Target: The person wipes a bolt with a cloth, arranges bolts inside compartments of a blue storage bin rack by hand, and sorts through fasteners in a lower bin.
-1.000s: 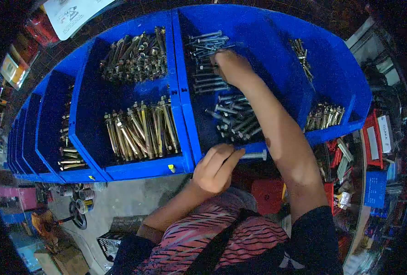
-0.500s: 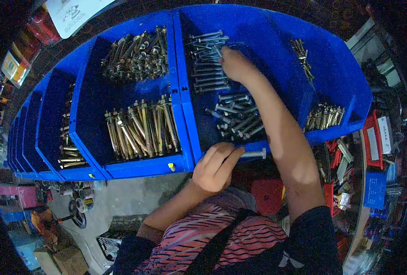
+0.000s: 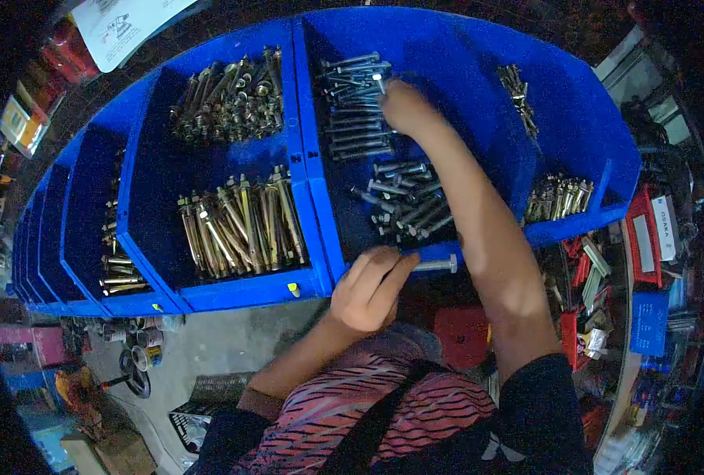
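Observation:
My left hand (image 3: 370,289) is closed at the front edge of the blue bin (image 3: 447,59), fingers curled round a silver hex bolt (image 3: 437,264) whose end sticks out to the right. Further in, my right hand (image 3: 407,108) reaches over the back pile of long silver bolts (image 3: 360,134). Its fingertips pinch a bolt (image 3: 380,82) with the bright head pointing up and away. Nearer the front of the same bin lies a looser heap of shorter, thicker bolts (image 3: 407,194), partly behind my right forearm.
The neighbouring blue bin (image 3: 209,297) on the left holds brass-coloured anchor bolts (image 3: 245,226) in front and more fasteners (image 3: 229,103) behind. Small anchors (image 3: 558,198) lie in the right-hand compartment. A black crate (image 3: 186,427) stands on the floor, with a red box (image 3: 460,336) below the bins.
The bolt head at my right fingertips now shows more clearly and brighter, tipped up slightly. My left hand keeps its bolt almost unmoved. The whole view has shifted a little.

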The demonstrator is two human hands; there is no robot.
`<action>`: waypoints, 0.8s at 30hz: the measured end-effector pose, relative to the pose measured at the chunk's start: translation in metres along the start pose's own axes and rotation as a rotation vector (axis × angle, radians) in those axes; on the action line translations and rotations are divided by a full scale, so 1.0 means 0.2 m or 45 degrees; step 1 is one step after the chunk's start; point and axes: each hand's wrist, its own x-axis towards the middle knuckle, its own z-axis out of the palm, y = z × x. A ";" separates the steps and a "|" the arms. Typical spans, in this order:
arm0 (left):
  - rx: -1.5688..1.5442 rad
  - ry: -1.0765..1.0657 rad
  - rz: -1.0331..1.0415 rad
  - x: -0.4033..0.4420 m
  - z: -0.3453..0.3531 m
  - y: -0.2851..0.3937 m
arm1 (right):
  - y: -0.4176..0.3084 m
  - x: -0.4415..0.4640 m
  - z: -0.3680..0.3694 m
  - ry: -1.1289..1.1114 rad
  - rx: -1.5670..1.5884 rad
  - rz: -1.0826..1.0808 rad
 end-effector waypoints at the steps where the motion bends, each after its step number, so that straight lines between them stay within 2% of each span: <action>1: -0.004 -0.002 0.005 0.00 0.00 0.00 | -0.02 -0.01 -0.04 -0.001 0.002 -0.004; 4: -0.006 -0.011 -0.011 0.01 -0.01 0.01 | -0.08 -0.05 -0.13 -0.316 0.040 0.272; 7: 0.006 0.005 -0.010 0.00 0.00 0.00 | -0.09 -0.05 -0.10 -0.376 0.189 0.240; 9: 0.022 -0.004 -0.012 0.00 0.01 0.00 | -0.11 -0.07 -0.09 -0.228 0.132 0.123; 13: 0.043 -0.016 -0.012 0.00 0.01 0.00 | -0.13 -0.09 -0.13 -0.272 0.165 0.178; 16: 0.049 -0.009 0.005 0.00 0.01 0.00 | -0.15 -0.12 -0.20 -0.513 0.339 0.347; 19: 0.038 -0.024 -0.012 -0.01 0.00 0.00 | -0.17 -0.11 -0.20 -0.680 0.226 0.364; 22: 0.068 -0.009 -0.010 0.00 0.01 0.00 | -0.14 -0.09 -0.20 -0.582 0.154 0.264; 24: 0.051 -0.014 -0.011 0.00 0.00 0.00 | -0.08 -0.04 -0.13 -0.388 0.258 -0.049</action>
